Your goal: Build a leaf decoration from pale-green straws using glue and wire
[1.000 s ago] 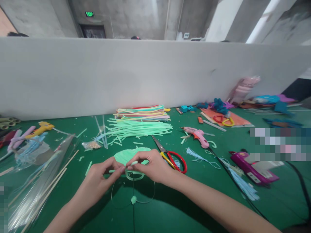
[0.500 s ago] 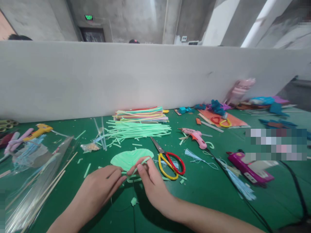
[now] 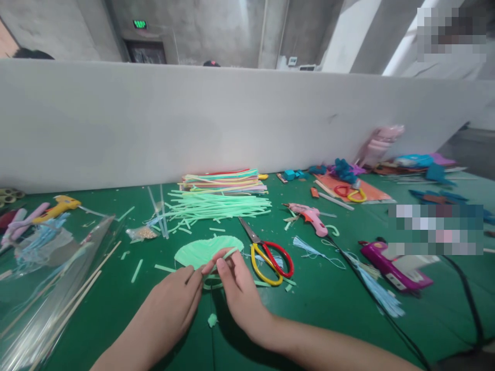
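My left hand (image 3: 174, 304) and my right hand (image 3: 237, 291) meet low in the middle of the green table (image 3: 332, 314). Both pinch a thin light-green strip (image 3: 226, 253) bent into a small loop between the fingertips. Just beyond the fingers lies a flat, round light-green piece (image 3: 201, 250). A small green scrap (image 3: 212, 320) lies on the table between my wrists. Red-and-yellow scissors (image 3: 266, 252) rest right of my right hand, blades pointing away.
A pile of light-green strips (image 3: 216, 204) and a stack of mixed-colour strips (image 3: 224, 181) lie behind. A pink glue gun (image 3: 311, 216) and a purple glue gun (image 3: 394, 265) with black cord sit right. Clear plastic packaging with wooden sticks (image 3: 50, 293) lies left. A grey partition (image 3: 232, 118) borders the table.
My hands have drawn closer to me and lower on the table, still pinching the green loop. My right hand turned so its fingers point away. The view shifted slightly.
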A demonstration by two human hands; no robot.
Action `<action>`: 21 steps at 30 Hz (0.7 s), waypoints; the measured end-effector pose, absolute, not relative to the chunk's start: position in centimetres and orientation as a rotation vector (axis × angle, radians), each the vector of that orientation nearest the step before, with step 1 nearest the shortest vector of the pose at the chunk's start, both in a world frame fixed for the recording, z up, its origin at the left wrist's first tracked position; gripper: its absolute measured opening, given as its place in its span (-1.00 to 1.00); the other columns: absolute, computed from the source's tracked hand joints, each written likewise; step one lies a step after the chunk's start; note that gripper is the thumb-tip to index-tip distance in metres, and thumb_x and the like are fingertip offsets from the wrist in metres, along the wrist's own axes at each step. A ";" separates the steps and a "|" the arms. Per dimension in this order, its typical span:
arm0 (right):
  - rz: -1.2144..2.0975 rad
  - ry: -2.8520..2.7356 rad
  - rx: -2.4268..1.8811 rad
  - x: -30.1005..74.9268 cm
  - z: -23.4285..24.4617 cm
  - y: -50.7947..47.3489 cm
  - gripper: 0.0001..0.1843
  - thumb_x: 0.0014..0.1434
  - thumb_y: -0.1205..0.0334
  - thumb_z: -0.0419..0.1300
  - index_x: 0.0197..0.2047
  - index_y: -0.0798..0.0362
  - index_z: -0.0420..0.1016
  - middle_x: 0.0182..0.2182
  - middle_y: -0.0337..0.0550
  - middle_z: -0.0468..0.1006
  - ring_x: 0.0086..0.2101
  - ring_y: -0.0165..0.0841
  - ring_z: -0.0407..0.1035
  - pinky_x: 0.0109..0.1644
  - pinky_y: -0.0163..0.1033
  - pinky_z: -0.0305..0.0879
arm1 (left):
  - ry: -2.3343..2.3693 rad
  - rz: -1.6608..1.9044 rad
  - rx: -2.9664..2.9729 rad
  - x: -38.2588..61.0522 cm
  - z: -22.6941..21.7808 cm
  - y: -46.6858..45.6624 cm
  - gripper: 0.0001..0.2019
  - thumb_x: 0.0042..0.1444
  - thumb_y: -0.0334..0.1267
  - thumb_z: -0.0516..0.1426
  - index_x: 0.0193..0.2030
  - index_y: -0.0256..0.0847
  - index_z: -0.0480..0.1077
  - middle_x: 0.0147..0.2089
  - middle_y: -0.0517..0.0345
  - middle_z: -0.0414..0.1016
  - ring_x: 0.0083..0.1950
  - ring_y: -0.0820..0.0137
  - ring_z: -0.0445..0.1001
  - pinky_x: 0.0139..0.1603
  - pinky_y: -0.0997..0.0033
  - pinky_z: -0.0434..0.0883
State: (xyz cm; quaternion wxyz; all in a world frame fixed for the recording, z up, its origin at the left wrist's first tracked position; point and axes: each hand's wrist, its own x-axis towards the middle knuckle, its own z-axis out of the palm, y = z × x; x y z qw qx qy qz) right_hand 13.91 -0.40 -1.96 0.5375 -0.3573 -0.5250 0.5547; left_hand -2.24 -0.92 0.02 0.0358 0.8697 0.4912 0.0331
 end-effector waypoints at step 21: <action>1.418 -1.094 -0.809 13.6 -3.1 -0.1 -0.78 0.32 0.01 0.00 -0.12 -0.02 0.25 -0.29 -0.20 0.53 -0.20 -0.37 0.42 0.02 -0.17 0.28 | 1.436 0.282 2.574 -2.5 -1.2 -0.5 -0.68 0.33 -0.29 -0.22 -0.07 -0.21 0.33 -0.23 0.03 0.38 -0.31 0.32 0.47 -0.26 0.32 0.40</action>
